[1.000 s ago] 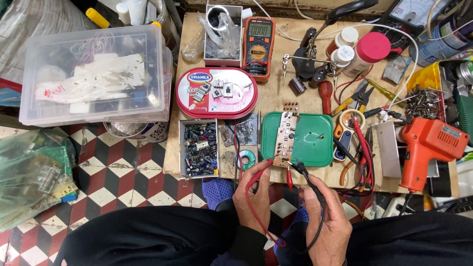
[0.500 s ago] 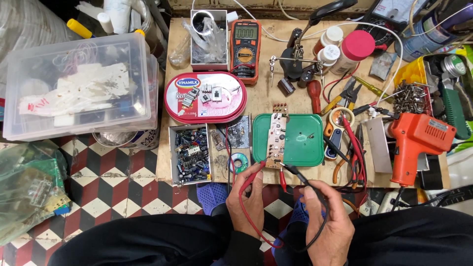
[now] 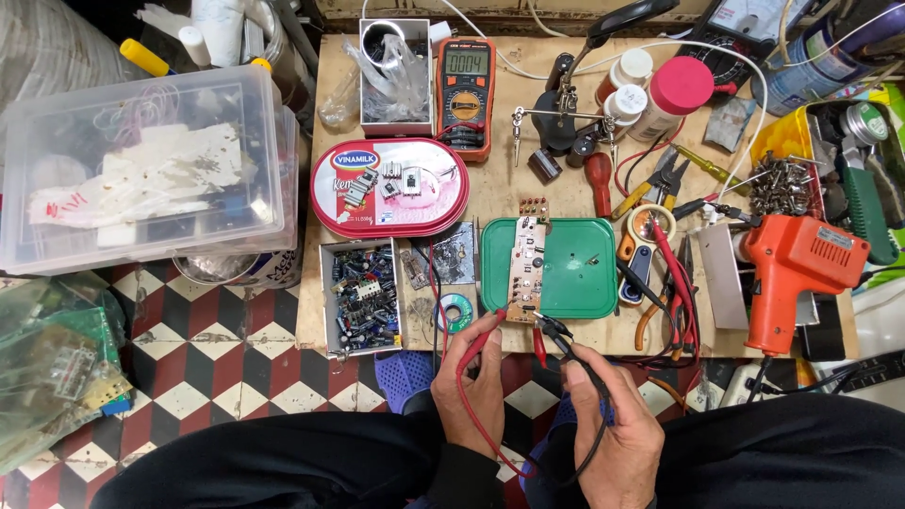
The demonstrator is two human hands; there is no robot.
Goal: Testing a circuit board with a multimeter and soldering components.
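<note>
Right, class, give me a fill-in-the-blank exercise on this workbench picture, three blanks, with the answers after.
1. The left hand holds a thin probe with a ____ wire.
2. The right hand holds a thin probe with a ____ wire.
3. The long pale circuit board lies on a square ____ plastic lid.

Missing words: red; black; green

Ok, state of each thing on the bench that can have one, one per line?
Left hand: pinching red probe.
Right hand: pinching black probe.
Multimeter: on, digits showing.
Circuit board: lying flat on green lid.
Oval tin: closed, parts on top.
Clear bin: lidded.
</note>
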